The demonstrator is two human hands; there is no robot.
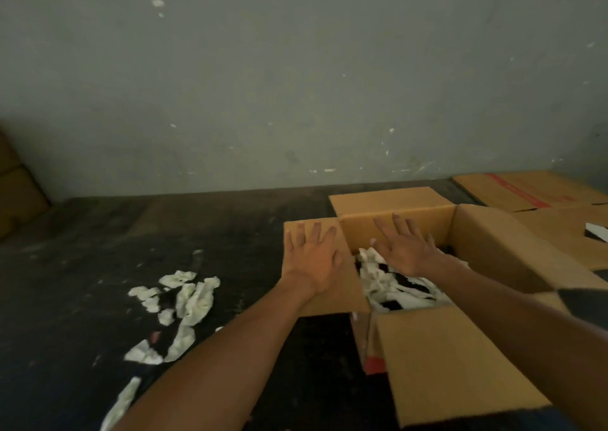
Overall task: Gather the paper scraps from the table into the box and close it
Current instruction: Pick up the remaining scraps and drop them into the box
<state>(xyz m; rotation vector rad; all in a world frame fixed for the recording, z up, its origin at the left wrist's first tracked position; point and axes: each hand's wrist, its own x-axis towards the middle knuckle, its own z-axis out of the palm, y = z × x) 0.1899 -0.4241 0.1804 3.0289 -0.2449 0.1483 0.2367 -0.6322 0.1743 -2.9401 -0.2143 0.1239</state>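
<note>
Box (427,348) sits open on the dark counter (82,266), all flaps out, white paper scraps (388,286) inside. Left hand (312,259) lies flat on the left flap (325,266), fingers spread wide. Right hand (406,249) hovers over the opening, fingers straight, holding nothing. More scraps (184,302) lie on the counter, left of the box.

On the table (82,266), right of centre: the box (460,365), flaps spread outward. Inside the box: paper scraps (388,282). Left of the box, on the table: more scraps (187,295), well apart from it. On the left flap (316,302): the left hand (312,259), flat. Above the opening: the right hand (401,249). Behind and right of the box: flattened cardboard (533,190). Behind all: the wall (296,85).
</note>
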